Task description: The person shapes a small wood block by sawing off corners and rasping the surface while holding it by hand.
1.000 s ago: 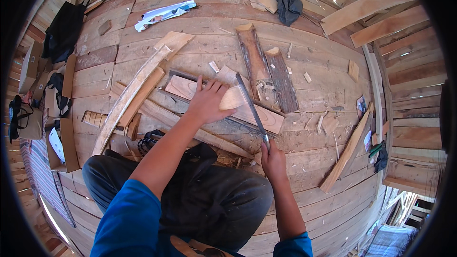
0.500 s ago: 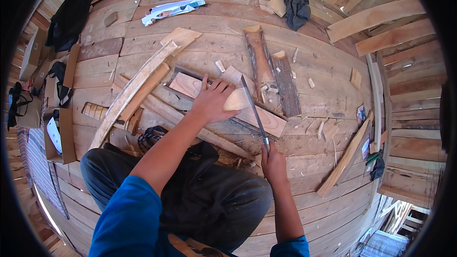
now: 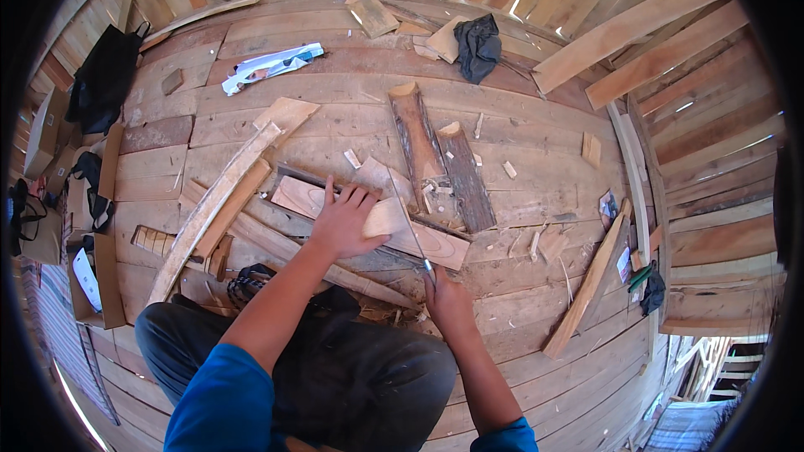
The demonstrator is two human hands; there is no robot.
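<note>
My left hand [image 3: 342,222] lies across a reddish plank [image 3: 442,244], its fingers and thumb gripping a short pale wood block [image 3: 385,218] on top. Closed around the handle of a long-bladed knife [image 3: 410,222] is my right hand [image 3: 450,305]. The thin blade slants away from me, seen nearly edge-on, along the block's right end. Whether it touches the wood I cannot tell. Beneath the plank is a darker, rough-edged board [image 3: 289,172], partly covered. Another flat wood piece [image 3: 381,174] shows just beyond the block.
Two bark-covered slabs [image 3: 465,176] lie beyond the plank, with chips around them. Long curved boards [image 3: 209,209] cross on the left. A narrow board [image 3: 586,285] lies at right. Cardboard boxes [image 3: 105,234] and a black bag [image 3: 105,79] stand along the left side.
The head view has shifted, so the scene sits farther left and lower. The blade looks thinner and more edge-on at the block's end. Both hands keep their holds.
</note>
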